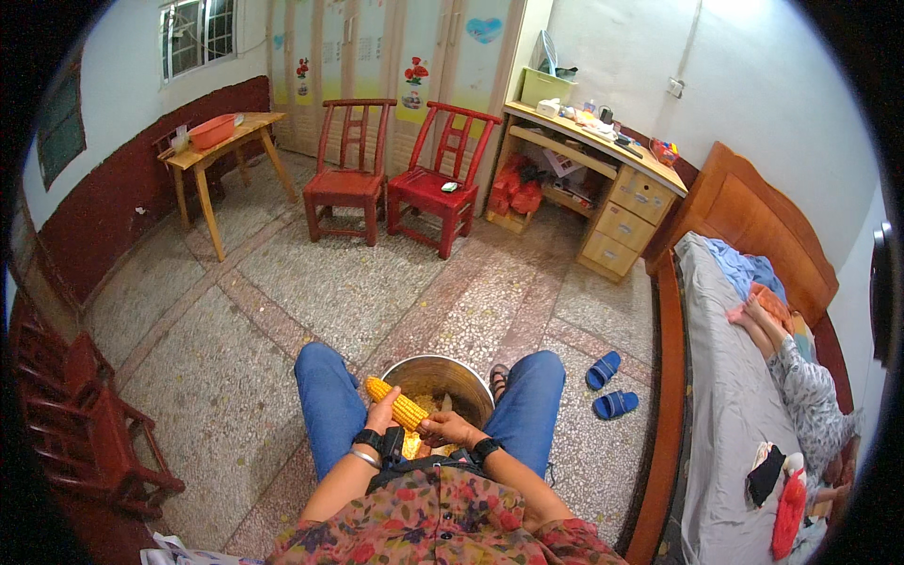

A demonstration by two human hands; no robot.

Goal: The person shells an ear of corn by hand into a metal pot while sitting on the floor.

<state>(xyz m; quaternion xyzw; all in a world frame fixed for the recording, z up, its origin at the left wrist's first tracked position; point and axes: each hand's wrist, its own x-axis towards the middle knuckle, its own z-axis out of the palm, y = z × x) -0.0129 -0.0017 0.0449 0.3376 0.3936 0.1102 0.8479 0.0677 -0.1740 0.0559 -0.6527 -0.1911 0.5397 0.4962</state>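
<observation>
A yellow ear of corn [399, 407] is held at a slant above a wide metal pot [482, 385] between my knees. My left hand [383, 412] wraps around the middle of the ear from the left side. At its lower right end, the fingers of my right hand [450, 429] grip the ear. Rows of kernels cover the part of the ear that shows. Loose yellow kernels [424, 390] lie inside the pot. A pale pointed object [446, 404] sticks up in the pot, partly hidden by my right hand; I cannot tell what it is.
Blue slippers [604, 370] lie right of my knee, beside a bed [713, 395] where a person [805, 381] lies. Ahead stand two red wooden chairs [346, 187], a desk [628, 205] and a small table [247, 131] with an orange basin [212, 132]. More dark red chairs [99, 438] stand left.
</observation>
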